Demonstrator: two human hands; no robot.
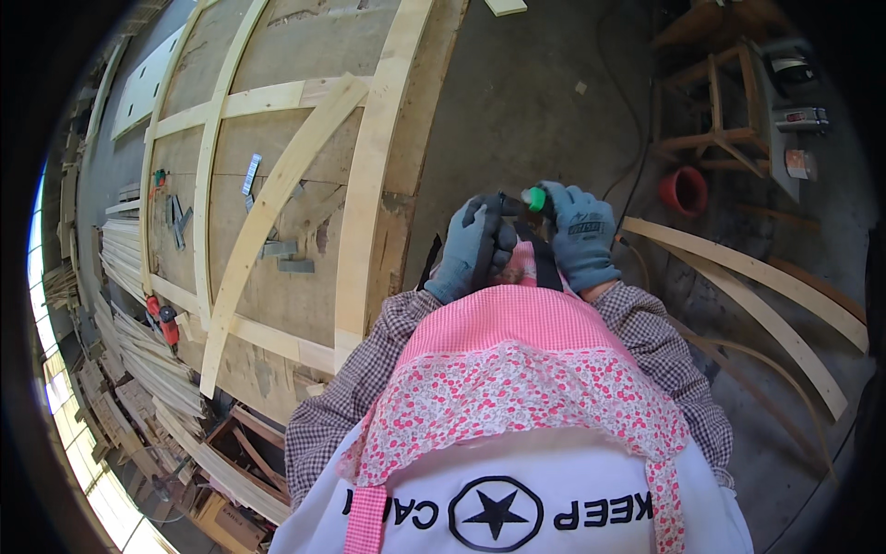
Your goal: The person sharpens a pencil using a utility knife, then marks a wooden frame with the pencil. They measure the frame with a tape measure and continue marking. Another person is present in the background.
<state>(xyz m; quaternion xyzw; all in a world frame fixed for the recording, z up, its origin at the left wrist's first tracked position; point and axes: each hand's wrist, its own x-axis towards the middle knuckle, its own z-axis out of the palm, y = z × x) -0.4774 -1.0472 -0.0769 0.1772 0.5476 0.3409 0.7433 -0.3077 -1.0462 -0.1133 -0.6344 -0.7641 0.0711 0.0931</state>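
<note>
Taken from the apron (517, 379), the green piece (536, 199) sits at twelve o'clock. It could drop to the floor (517, 102) if the right fingers relax, as they seem to hold it near their tips. The slat (279, 190), aslant over the frame (378, 166) at ten, could slide if the left sleeve (360, 342) catches it. The right hand (581, 235), at one, has its fingers bent around the green piece. The left hand (472, 245), at eleven, is curled tight, apparently around a dark piece (509, 205), though the dark glove palm blurs the contact
</note>
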